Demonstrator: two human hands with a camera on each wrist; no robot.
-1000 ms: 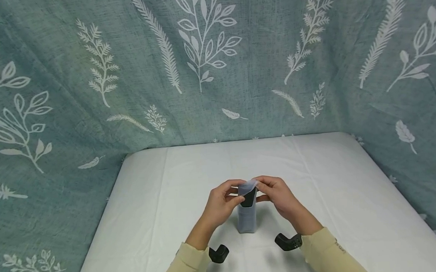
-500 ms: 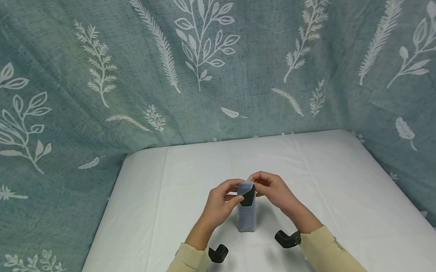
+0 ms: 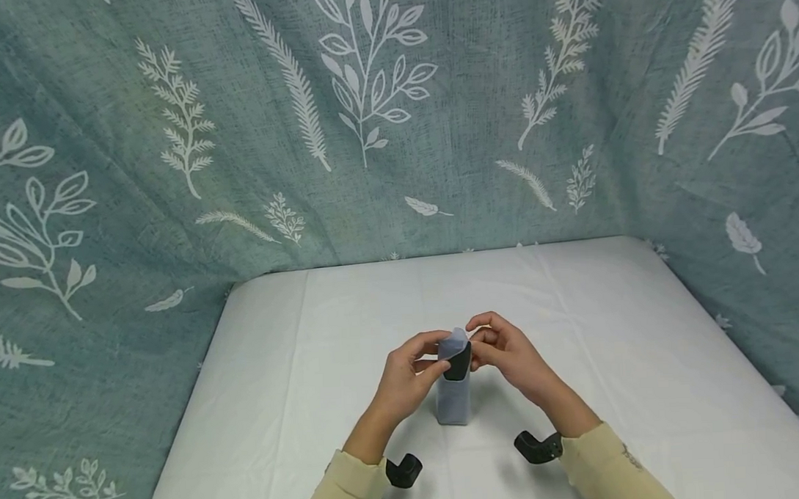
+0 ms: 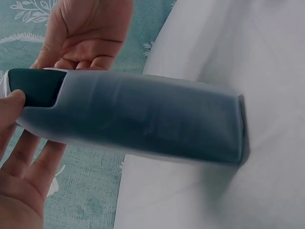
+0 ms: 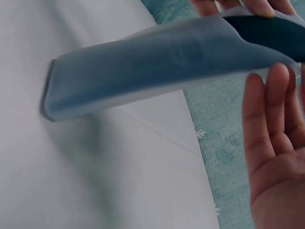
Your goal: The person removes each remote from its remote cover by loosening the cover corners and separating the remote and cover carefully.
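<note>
A long dark object (image 3: 457,366) sits inside a frosted, bluish translucent cover (image 3: 453,405), standing upright with its bottom end on the white table. Its dark face shows through a cut-out near the top. Thumb and fingers of my left hand (image 3: 409,370) pinch the upper end, the thumb (image 4: 15,101) pressing on the bare dark face. At the top the cover's thin edge flares up in a loose flap. My right hand (image 3: 509,352) pinches the cover's upper right edge between thumb and fingers, with the index finger raised. In the right wrist view its fingertips (image 5: 279,71) lie at that edge.
A white cloth covers the table (image 3: 348,303). Green-blue fabric (image 3: 397,191) with white leaf prints hangs behind it and along both sides. Black wrist cameras (image 3: 538,447) stick out from both sleeves over the tabletop.
My right hand shifts around the cover's top right edge, its index finger lifting and opening out. The flap stands up more at its right side. My left hand keeps its grip.
</note>
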